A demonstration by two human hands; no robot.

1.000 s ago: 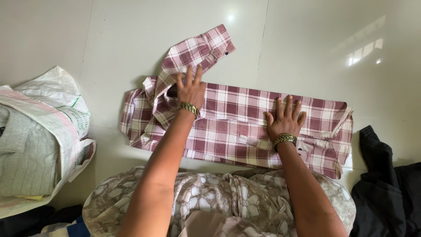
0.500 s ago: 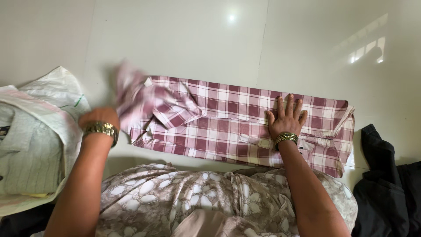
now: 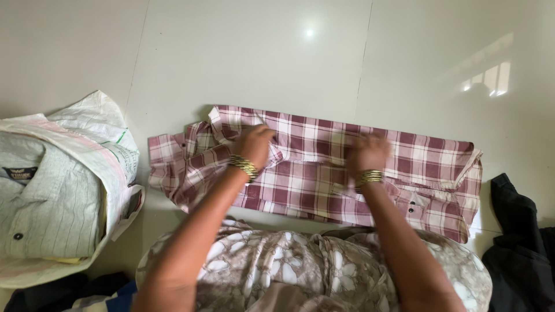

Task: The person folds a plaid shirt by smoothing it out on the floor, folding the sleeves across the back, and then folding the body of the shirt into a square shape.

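A: Head view — where is the checked shirt [image 3: 324, 167]?

B: It lies flat on the pale tiled floor [image 3: 260, 63], just ahead of the person's knees. It is folded into a long band whose long axis runs left to right, dipping slightly toward the right. The collar end points right; a loose sleeve [image 3: 173, 167] spills off the left end.

A: And the hands?

B: The left hand [image 3: 254, 145] rests on the cloth left of the middle, fingers curled down into the fabric and pinching a fold of it. The right hand [image 3: 367, 155] is on the shirt near its middle, but it is blurred — I cannot tell whether its fingers are clenched or released. Each wrist wears gold-coloured bangles.

A: Any packages or labels?

B: At the left edge, well apart from the hands, sits a white woven sack [image 3: 98, 150] with a pink stripe and small green print. In it lies a folded light-grey striped shirt [image 3: 40, 202] with a small dark rectangular label inside its collar.

A: Materials?

B: The checked shirt is thin woven cotton in maroon, pink and white squares, with small dark buttons near the right end. The floor is glossy and mirrors a window. A dark garment [image 3: 520, 248] is crumpled at the right edge, and the person's lap is covered in beige cloth with a white flower print [image 3: 289, 266].
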